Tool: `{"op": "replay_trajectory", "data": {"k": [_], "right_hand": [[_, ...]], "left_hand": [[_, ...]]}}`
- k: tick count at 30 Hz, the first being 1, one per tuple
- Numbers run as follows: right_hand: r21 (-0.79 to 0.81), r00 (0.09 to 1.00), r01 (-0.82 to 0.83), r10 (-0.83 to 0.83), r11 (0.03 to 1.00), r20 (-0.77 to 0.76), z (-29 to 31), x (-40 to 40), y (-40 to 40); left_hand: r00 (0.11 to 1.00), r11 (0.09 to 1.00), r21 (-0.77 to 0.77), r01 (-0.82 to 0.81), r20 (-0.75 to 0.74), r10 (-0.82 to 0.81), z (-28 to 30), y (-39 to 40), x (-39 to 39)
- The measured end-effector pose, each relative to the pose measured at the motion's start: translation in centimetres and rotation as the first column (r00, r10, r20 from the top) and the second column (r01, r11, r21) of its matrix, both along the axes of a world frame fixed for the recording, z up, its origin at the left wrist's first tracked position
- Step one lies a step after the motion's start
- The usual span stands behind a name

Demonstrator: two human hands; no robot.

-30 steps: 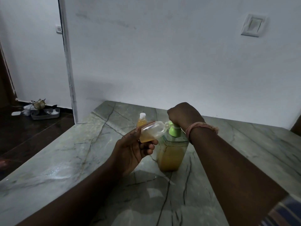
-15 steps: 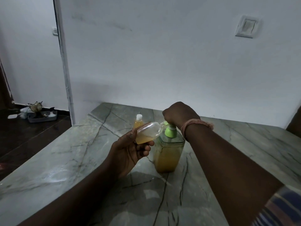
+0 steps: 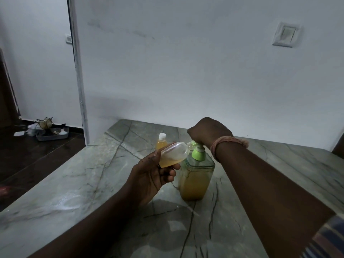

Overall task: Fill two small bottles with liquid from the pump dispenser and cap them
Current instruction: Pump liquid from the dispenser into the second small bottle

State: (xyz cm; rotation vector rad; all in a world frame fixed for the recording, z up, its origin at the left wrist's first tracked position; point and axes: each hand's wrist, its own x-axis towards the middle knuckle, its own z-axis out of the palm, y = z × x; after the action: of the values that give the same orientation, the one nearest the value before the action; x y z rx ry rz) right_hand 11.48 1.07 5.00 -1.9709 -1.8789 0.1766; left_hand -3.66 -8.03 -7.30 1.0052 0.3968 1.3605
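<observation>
Hands at pump (image 3: 198, 153), bench (image 3: 96, 183).
Our left hand (image 3: 150, 175) grips a tilted bottle (image 3: 172, 154) at the spout; our right hand (image 3: 208, 132), fingers curled, presses the pump head.

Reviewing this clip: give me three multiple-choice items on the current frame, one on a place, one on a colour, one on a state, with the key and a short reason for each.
1. Where does the capped small bottle stand?
A. On the floor by the tray
B. On the marble table, behind the tilted bottle
C. On top of the dispenser

2. What colour is the pump head of the pump dispenser?
A. Green
B. Red
C. Black

3. How is the small bottle in the left hand held?
A. Upright and capped
C. Lying flat on the table
B. Tilted, uncapped, mouth at the pump spout, partly filled

Key: 1 B, it stands upright on the table beyond the left hand. 2 A, the collar under the right hand is light green. 3 B, amber liquid pools in its lower side while the mouth meets the spout.
</observation>
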Motion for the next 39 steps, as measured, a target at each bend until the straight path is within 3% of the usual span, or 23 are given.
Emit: {"op": "replay_trajectory", "data": {"k": [6,12,16,24,32,36,39], "right_hand": [[-0.011,0.993,0.011,-0.012,1.000,-0.120,-1.2,0.5,0.2],[0.041,1.000,0.002,-0.002,0.999,-0.019,-0.1,0.3,-0.1],[0.022,0.993,-0.007,0.009,1.000,-0.116,-1.3,0.4,0.6],[0.018,0.999,-0.006,0.006,1.000,-0.037,-0.3,0.3,0.1],[-0.006,0.997,-0.002,0.001,1.000,-0.073,-1.1,0.3,0.1],[0.031,1.000,-0.002,0.001,1.000,0.012,-0.1,0.1,-0.1],[0.045,0.999,-0.004,0.006,0.999,-0.054,-0.5,0.3,0.2]], "left_hand": [[1.000,0.999,0.024,0.023,-0.020,-0.022,-0.1,0.3,0.0],[1.000,1.000,0.011,0.005,-0.016,-0.005,-0.3,0.2,0.0],[1.000,1.000,0.024,0.019,-0.010,-0.019,-0.3,0.3,-0.1],[1.000,1.000,0.024,0.016,-0.013,-0.016,-0.3,0.2,0.0],[1.000,0.999,0.026,0.026,-0.016,-0.025,-0.1,0.3,-0.1],[1.000,1.000,0.022,0.012,-0.009,-0.011,-0.3,0.1,0.0],[1.000,1.000,0.011,-0.003,-0.017,0.003,-0.3,0.3,-0.1]]}}
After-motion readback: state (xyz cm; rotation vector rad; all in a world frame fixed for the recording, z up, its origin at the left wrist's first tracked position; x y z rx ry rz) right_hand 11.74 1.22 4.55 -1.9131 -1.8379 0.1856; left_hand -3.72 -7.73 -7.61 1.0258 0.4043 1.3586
